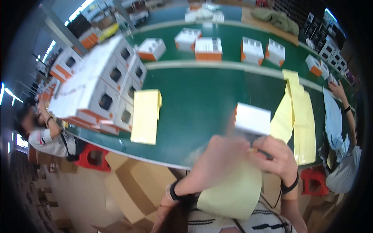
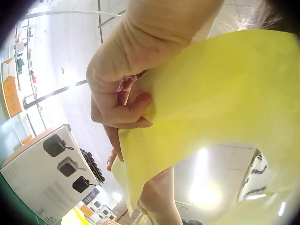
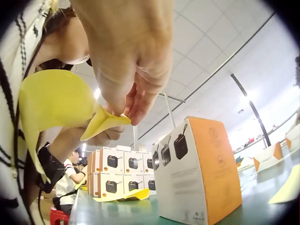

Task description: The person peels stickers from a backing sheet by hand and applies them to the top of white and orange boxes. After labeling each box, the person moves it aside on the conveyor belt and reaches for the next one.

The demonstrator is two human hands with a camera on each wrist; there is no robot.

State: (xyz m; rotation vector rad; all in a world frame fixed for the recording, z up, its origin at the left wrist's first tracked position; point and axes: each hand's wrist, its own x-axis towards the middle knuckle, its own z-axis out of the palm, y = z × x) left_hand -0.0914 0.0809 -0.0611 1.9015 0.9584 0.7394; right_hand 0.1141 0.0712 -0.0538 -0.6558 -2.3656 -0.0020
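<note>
A pale yellow sheet (image 1: 235, 192) hangs in front of the person's chest, over the near side of the table. The left hand (image 1: 223, 159), blurred in the head view, grips its upper edge; the left wrist view shows curled fingers (image 2: 124, 112) against the sheet (image 2: 215, 89). From the other side, the right hand (image 1: 276, 157) pinches a folded corner of it between thumb and fingertips, plain in the right wrist view (image 3: 136, 70). Just beyond both hands stands a white and orange box (image 1: 252, 118) with pictures of a black device on its side (image 3: 176, 173).
Stacked white and orange boxes (image 1: 97, 85) stand at the left, beside a yellow sheet (image 1: 145, 116). More yellow sheets (image 1: 301, 120) lie at the right. Single boxes (image 1: 208, 48) line the far side. People sit left (image 1: 46, 136) and right (image 1: 342, 163). An open carton (image 1: 136, 186) is below the table.
</note>
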